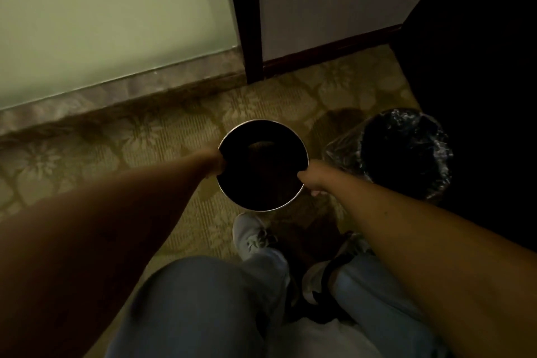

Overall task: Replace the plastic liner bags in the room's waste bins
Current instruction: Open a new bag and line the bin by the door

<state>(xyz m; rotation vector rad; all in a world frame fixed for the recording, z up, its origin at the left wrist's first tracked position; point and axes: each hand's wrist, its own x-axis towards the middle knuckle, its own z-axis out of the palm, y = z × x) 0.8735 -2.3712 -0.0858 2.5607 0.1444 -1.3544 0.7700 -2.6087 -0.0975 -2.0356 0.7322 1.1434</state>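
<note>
Left hand point(216, 164) grips left rim of round waste bin point(286, 129), fingers curled over edge; right hand point(309, 179) grips right rim same way. Bin unlined, metal rim, dark inside; whether lifted off patterned carpet point(174, 131) or standing on it, cannot tell. Second bin point(406, 151) just beside on right, fitted with clear plastic liner point(341, 148) folded over rim. White shoe point(250, 234) and jeans point(203, 299) below. Dark door frame point(247, 23) and pale wall point(116, 9) beyond
</note>
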